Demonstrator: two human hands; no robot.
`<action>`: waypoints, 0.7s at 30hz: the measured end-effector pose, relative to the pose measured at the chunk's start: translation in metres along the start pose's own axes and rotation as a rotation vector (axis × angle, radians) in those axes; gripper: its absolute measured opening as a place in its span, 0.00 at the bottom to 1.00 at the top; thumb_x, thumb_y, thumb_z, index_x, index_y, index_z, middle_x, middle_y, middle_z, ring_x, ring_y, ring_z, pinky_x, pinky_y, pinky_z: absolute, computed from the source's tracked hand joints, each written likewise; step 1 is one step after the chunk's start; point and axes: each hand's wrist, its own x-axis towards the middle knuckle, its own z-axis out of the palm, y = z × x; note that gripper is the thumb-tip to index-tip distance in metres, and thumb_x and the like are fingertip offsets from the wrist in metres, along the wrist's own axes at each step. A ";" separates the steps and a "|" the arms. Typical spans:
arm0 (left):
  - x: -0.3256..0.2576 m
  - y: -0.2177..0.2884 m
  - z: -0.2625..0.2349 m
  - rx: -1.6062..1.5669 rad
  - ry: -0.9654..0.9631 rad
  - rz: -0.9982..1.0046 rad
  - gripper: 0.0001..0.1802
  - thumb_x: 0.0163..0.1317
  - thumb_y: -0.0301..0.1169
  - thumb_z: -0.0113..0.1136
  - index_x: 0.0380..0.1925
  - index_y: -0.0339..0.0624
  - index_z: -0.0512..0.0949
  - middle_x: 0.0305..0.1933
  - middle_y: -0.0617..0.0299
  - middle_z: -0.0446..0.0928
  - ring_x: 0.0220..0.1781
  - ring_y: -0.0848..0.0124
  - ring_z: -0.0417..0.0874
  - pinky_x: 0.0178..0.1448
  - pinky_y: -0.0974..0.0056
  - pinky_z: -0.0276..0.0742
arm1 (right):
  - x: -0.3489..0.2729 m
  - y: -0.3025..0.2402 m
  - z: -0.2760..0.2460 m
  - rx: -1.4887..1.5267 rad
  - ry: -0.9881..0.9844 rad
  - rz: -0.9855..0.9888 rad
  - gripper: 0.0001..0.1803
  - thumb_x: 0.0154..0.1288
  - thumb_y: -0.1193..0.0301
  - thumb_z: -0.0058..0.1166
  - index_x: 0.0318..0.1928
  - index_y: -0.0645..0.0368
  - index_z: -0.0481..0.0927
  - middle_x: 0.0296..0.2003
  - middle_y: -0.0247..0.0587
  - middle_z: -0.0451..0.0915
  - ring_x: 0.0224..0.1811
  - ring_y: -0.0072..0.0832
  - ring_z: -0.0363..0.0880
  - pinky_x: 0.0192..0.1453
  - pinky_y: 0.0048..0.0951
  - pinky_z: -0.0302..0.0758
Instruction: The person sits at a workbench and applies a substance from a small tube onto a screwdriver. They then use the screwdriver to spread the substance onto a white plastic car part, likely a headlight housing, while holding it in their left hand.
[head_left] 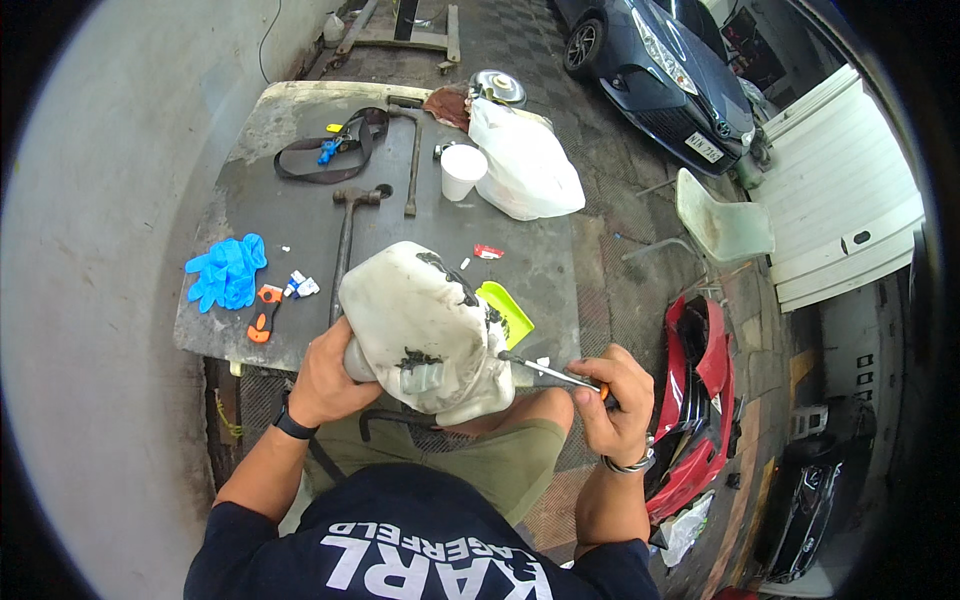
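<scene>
My left hand [340, 375] grasps the lower left side of a white tank [405, 310], its fingers partly hidden by it; the tank is held over my lap, overlapping the near edge of the worktop [300, 225]. My right hand [613, 400] has its fingers closed around the orange handle of a thin tool [560, 376], whose dark tip appears to meet the tank's right side, just below a black, ragged smear. To work well here, I judge that the tank wants a firm hold, so it cannot roll away from the tip, and that the tool is best pushed in short, light strokes along the surface, angled clear of my left fingers. Steadying the tank against the worktop could help. Beyond it lie a hammer [345, 240] and, to the left, blue gloves [227, 272]; a lime-green tray [510, 315] sits just right of the tank, near the tip.
</scene>
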 end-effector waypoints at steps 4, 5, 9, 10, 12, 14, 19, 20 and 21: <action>0.000 0.001 0.001 0.014 0.014 0.005 0.34 0.47 0.28 0.77 0.58 0.36 0.77 0.48 0.42 0.87 0.53 0.41 0.88 0.56 0.52 0.84 | -0.003 0.008 0.002 0.022 -0.022 0.031 0.11 0.68 0.68 0.65 0.35 0.65 0.83 0.26 0.40 0.77 0.26 0.30 0.72 0.31 0.31 0.65; 0.000 0.001 0.001 0.015 0.011 0.002 0.34 0.47 0.28 0.77 0.58 0.36 0.78 0.48 0.42 0.87 0.53 0.41 0.88 0.56 0.52 0.84 | -0.005 0.009 0.003 0.044 -0.027 0.064 0.11 0.68 0.68 0.65 0.35 0.66 0.83 0.26 0.40 0.77 0.26 0.30 0.73 0.31 0.30 0.65; -0.001 0.000 0.002 0.020 0.004 -0.004 0.34 0.47 0.28 0.76 0.58 0.36 0.78 0.49 0.42 0.86 0.53 0.41 0.88 0.56 0.52 0.84 | -0.014 0.021 0.011 0.112 0.016 0.130 0.08 0.66 0.72 0.67 0.35 0.65 0.83 0.25 0.40 0.77 0.26 0.32 0.74 0.31 0.31 0.67; -0.001 0.000 0.003 0.021 0.003 -0.005 0.34 0.47 0.28 0.76 0.58 0.36 0.77 0.49 0.43 0.86 0.53 0.41 0.88 0.56 0.52 0.84 | -0.017 0.023 0.013 0.128 0.029 0.143 0.10 0.68 0.70 0.67 0.35 0.65 0.82 0.26 0.40 0.77 0.26 0.30 0.73 0.32 0.30 0.66; -0.001 0.000 0.004 0.010 -0.007 -0.025 0.34 0.47 0.28 0.75 0.58 0.36 0.77 0.49 0.43 0.86 0.53 0.40 0.88 0.56 0.51 0.84 | -0.020 0.026 0.015 0.154 0.053 0.153 0.13 0.70 0.67 0.66 0.36 0.66 0.82 0.26 0.39 0.77 0.27 0.28 0.72 0.33 0.29 0.65; -0.002 0.000 0.003 0.017 -0.015 -0.044 0.34 0.46 0.28 0.74 0.58 0.37 0.77 0.49 0.42 0.86 0.53 0.40 0.87 0.56 0.51 0.84 | -0.022 0.028 0.018 0.178 0.075 0.148 0.14 0.71 0.66 0.66 0.36 0.66 0.82 0.26 0.38 0.76 0.27 0.26 0.71 0.33 0.29 0.64; -0.002 0.000 0.001 0.048 -0.029 -0.038 0.33 0.46 0.28 0.73 0.57 0.37 0.77 0.48 0.40 0.85 0.53 0.38 0.86 0.55 0.49 0.84 | -0.026 0.033 0.022 0.200 0.120 0.153 0.12 0.70 0.68 0.66 0.37 0.65 0.83 0.26 0.35 0.73 0.27 0.24 0.68 0.33 0.28 0.61; -0.002 -0.001 0.001 0.046 -0.027 -0.039 0.33 0.46 0.28 0.73 0.56 0.37 0.77 0.48 0.40 0.85 0.53 0.38 0.86 0.55 0.49 0.83 | -0.027 0.034 0.022 0.205 0.122 0.157 0.14 0.72 0.66 0.65 0.37 0.66 0.82 0.26 0.34 0.72 0.28 0.23 0.66 0.34 0.28 0.60; -0.002 -0.001 0.002 0.044 -0.025 -0.041 0.33 0.46 0.28 0.72 0.56 0.37 0.77 0.47 0.40 0.85 0.53 0.37 0.86 0.54 0.49 0.83 | -0.028 0.035 0.022 0.206 0.123 0.155 0.13 0.72 0.66 0.65 0.37 0.66 0.82 0.26 0.34 0.72 0.28 0.23 0.66 0.34 0.28 0.60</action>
